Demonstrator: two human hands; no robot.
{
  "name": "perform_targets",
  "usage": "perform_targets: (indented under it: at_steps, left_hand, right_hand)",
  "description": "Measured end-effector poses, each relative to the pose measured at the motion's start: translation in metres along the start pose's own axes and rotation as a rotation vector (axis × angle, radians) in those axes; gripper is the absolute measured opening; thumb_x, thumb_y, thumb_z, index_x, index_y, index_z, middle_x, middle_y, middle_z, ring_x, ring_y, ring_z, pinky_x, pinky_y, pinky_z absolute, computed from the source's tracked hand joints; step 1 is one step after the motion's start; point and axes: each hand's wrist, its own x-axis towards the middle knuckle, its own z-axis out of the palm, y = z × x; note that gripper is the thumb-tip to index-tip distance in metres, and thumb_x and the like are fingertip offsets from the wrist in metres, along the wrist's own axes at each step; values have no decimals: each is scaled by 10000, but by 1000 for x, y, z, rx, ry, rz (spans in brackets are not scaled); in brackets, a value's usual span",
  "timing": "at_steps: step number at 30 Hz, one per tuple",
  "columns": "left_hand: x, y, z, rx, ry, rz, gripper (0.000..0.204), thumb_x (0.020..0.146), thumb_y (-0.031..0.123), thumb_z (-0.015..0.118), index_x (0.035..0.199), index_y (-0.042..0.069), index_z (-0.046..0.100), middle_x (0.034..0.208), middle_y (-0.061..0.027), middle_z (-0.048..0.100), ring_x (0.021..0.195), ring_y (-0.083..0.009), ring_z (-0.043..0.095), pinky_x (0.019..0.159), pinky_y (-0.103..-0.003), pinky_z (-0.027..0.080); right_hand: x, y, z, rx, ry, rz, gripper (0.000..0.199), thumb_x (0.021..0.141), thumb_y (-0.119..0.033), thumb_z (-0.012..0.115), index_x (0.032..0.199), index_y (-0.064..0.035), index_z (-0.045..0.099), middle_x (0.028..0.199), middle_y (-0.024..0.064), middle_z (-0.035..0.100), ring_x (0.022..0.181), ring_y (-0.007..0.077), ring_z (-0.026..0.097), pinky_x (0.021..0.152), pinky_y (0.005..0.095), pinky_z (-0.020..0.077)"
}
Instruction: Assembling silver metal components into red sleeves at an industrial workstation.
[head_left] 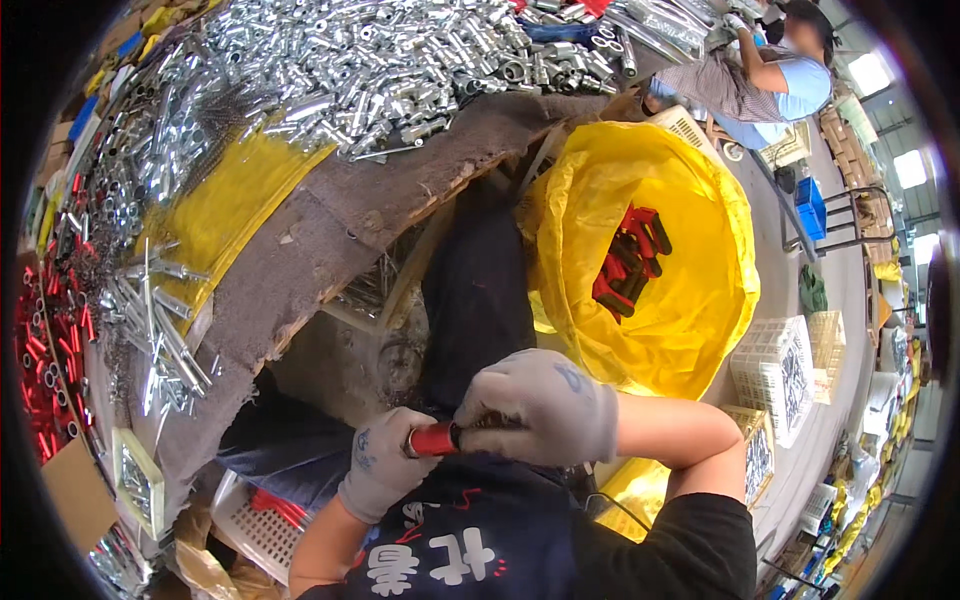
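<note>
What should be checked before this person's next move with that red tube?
1. Left hand grips red tube: ok.
2. Right hand on the tube's end: ok.
3. Gloves on both hands: ok.
4. Part seated in the tube: cannot tell, fingers cover it.
5. Yellow bag open, red and black pieces inside: ok.
6. Metal parts on the bench within reach: ok.

My gloved left hand and right hand gripped a red tube between them, beside the yellow bag of red parts.
</note>
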Motion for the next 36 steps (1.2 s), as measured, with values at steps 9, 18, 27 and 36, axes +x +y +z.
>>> perform_targets:
  at_steps: [9,18,27,36]
  left_hand:
    - [8,-3,4,-104,148,70,310,621,83,824,832,95,597,710,-88,617,620,-270,619,565,-322,480]
    - [-45,-16,-5,-493,310,-526,257,702,112,791,850,33,596,732,-29,605,673,-79,559,623,-248,459]
    - [-50,-21,-19,-299,283,-359,300,719,156,777,914,23,592,783,-126,628,691,-217,621,641,-323,482]
    - [-89,-24,-25,-467,459,-322,174,705,3,695,869,22,643,704,-12,626,604,-110,578,582,-259,468]
  right_hand:
    - [-53,49,-96,321,184,599,149,881,-154,608,923,-13,634,712,63,612,646,161,627,601,290,502]
    - [-42,243,-62,640,653,850,313,927,-279,489,1115,-47,586,1080,90,612,946,214,603,792,330,496]
    - [-222,321,-145,51,943,583,396,908,-203,586,1267,-101,455,1134,76,548,985,211,571,578,347,527]
    - [-112,55,-71,725,946,202,585,872,-422,635,1283,-35,484,1115,105,613,931,181,619,820,299,522]
